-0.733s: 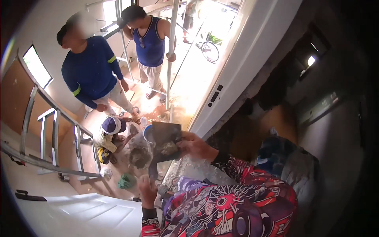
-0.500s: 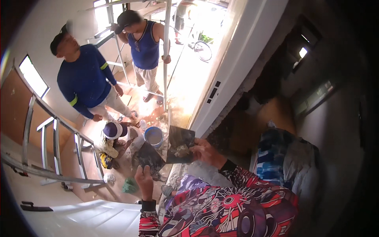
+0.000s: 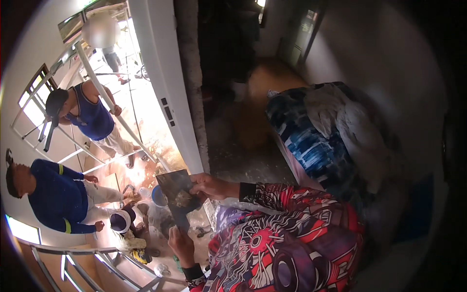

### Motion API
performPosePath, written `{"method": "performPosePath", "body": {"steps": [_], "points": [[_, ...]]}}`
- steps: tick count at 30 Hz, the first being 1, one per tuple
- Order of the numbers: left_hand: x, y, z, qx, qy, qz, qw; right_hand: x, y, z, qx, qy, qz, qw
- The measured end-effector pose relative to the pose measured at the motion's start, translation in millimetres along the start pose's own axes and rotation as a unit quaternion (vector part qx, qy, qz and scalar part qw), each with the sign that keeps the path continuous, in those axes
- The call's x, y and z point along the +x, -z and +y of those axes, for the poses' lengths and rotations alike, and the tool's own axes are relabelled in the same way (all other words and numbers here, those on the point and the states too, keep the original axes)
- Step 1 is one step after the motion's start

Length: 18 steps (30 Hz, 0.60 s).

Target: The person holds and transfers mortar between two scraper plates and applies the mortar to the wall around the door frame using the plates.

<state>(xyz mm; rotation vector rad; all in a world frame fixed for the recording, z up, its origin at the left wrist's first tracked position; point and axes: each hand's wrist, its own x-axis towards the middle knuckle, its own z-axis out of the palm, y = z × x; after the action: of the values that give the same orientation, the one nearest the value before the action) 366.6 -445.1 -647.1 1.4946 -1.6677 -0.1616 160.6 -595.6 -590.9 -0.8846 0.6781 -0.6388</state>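
At far left, a person in a long-sleeved blue top [image 3: 57, 194] is standing; beside them, someone in a sleeveless blue top [image 3: 95, 119] is gripping a metal frame [image 3: 116, 111], probably steadying it. Below, a capped person [image 3: 122, 222] is crouching near a blue bucket [image 3: 158, 195]. At center, the wearer's left hand [image 3: 181, 246] is clamping what seems to be the lower dark plate [image 3: 180, 220], its handle hidden. Just above, the right hand [image 3: 208, 187] is pinching the upper dark plate [image 3: 170, 182] by its edge, perhaps keeping the grey lump [image 3: 183, 198] supported. Rightward, a blue-patterned cover [image 3: 311, 141] is lying in shadow.
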Motion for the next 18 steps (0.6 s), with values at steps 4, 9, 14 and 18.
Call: {"method": "performPosePath", "body": {"steps": [4, 9, 14, 18], "points": [[-16.7, 2.0, -22.3, -0.041, 0.138, -0.004, 0.99, -2.9, -2.4, -6.9, -0.013, 0.022, -0.005, 1.0], [-17.7, 14.5, -27.9, -0.137, 0.261, 0.063, 0.954, -9.4, -5.3, -6.2, 0.031, -0.002, 0.018, 0.999], [-7.6, 33.7, -19.1, -0.301, 0.343, 0.146, 0.878, -6.1, 3.7, 20.1, 0.024, -0.035, -0.014, 0.999], [-8.2, 34.9, -20.2, -0.3, 0.314, 0.164, 0.886, -4.4, -0.5, 27.3, 0.006, -0.043, -0.041, 0.998]]}}
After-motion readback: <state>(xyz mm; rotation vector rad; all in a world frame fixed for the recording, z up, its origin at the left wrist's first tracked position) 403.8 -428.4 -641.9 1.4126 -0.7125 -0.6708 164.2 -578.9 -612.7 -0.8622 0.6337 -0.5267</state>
